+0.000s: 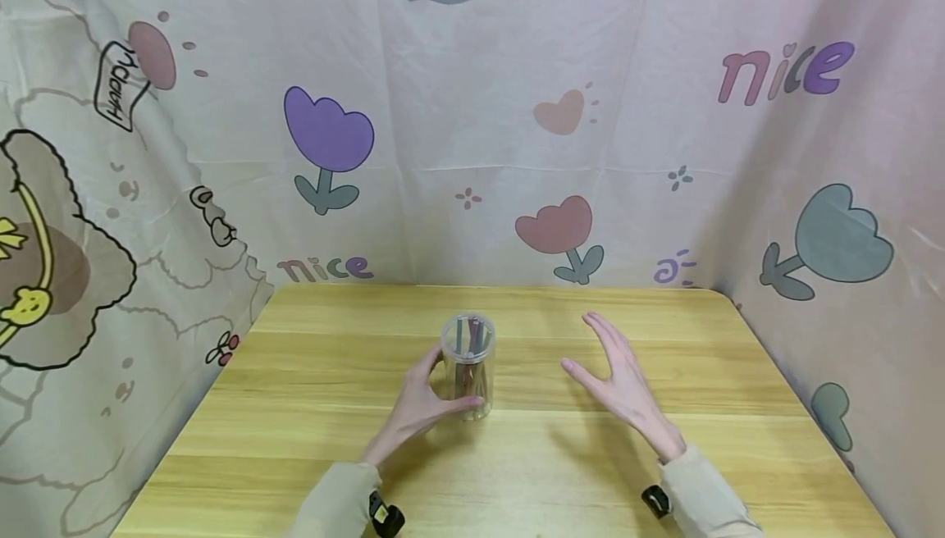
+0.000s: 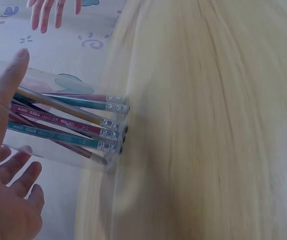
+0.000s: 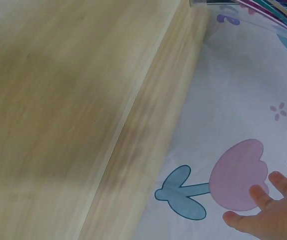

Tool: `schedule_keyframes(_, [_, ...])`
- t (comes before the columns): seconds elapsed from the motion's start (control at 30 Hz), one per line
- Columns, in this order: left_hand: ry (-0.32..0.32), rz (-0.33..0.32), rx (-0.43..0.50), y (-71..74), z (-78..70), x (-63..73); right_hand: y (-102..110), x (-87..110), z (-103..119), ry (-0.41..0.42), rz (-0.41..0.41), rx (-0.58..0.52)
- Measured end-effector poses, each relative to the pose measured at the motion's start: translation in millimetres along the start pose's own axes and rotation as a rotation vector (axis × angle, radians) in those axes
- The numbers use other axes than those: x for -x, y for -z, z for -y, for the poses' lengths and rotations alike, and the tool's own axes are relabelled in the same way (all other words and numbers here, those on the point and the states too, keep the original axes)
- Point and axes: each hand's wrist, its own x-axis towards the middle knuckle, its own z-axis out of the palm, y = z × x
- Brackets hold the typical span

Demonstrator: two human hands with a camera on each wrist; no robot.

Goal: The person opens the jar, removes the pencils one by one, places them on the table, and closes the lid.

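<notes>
A clear plastic jar (image 1: pixel 483 378) with a round lid (image 1: pixel 468 336) stands upright near the middle of the wooden table. Inside it are several pencils (image 2: pixel 58 120) in teal, dark red and gold, their eraser ends at the jar's bottom. My left hand (image 1: pixel 424 398) holds the jar from the left side, thumb across its near side and fingers partly hidden behind it. To the right of the jar, my right hand (image 1: pixel 620 382) hovers over the table, fingers spread and holding nothing. In the right wrist view, several fingers of that hand (image 3: pixel 273 210) show at the lower right.
The wooden table (image 1: pixel 354 325) reaches back to a light printed cloth (image 1: pixel 458 111) that hangs behind it and along both sides. Dark wrist devices sit at the left cuff (image 1: pixel 386 515) and the right cuff (image 1: pixel 656 501).
</notes>
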Motion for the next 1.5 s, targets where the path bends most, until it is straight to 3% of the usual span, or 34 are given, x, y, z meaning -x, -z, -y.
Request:
schedule_keyframes(0.4, [0.021,-0.024,0.083,-7.3,-3.6,-8.7,-4.0,-1.0,3.4,0.003,-0.008,-0.089])
schedule_keyframes(0.63, [0.004,0.009,0.092,-6.9,-5.1,-9.0,-4.7,-2.4,10.2,0.027,0.006,-0.151])
schedule_keyframes(1.1, [-0.068,0.169,0.145,-1.0,-3.1,-11.4,-7.0,-7.1,31.1,0.103,0.091,-0.209])
schedule_keyframes(1.5, [-0.096,0.340,0.211,8.3,-0.4,-14.9,-13.4,-23.6,43.5,0.238,0.218,-0.304])
